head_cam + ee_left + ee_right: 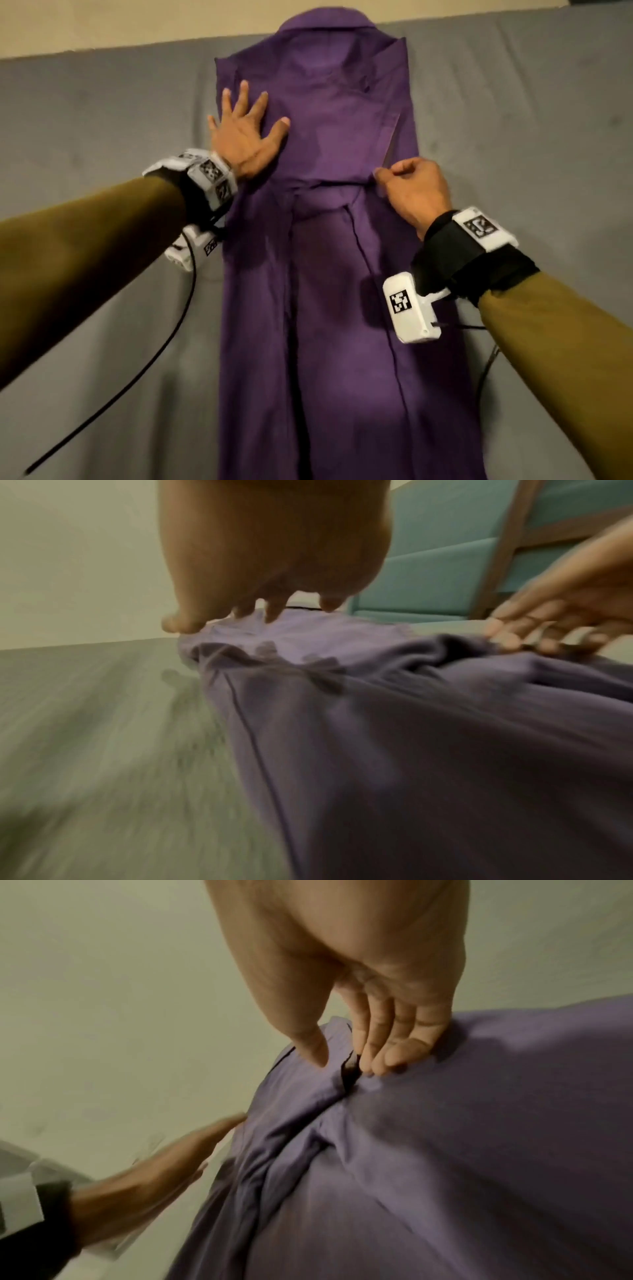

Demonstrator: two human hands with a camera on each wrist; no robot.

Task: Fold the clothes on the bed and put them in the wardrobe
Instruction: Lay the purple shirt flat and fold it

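A long purple cotton shirt [329, 274] lies flat, sides folded inward, on the grey-covered bed [102, 109]. The left hand [245, 132] presses its upper left edge, fingers spread; the right hand [412, 192] pinches a fold at its right side.

No legible text; only coded markers on wrist units [483, 229].

We see the long purple cotton shirt [342, 308] lying lengthwise down the centre of the frame on the flat grey fabric bed surface [102, 137], its collar at the top centre. Our left hand [245, 132] rests on the shirt's upper left part, over its left edge. Our right hand [414, 192] sits at centre right, on the shirt's folded right edge. The pale wall [137, 20] runs along the top, behind the bed.
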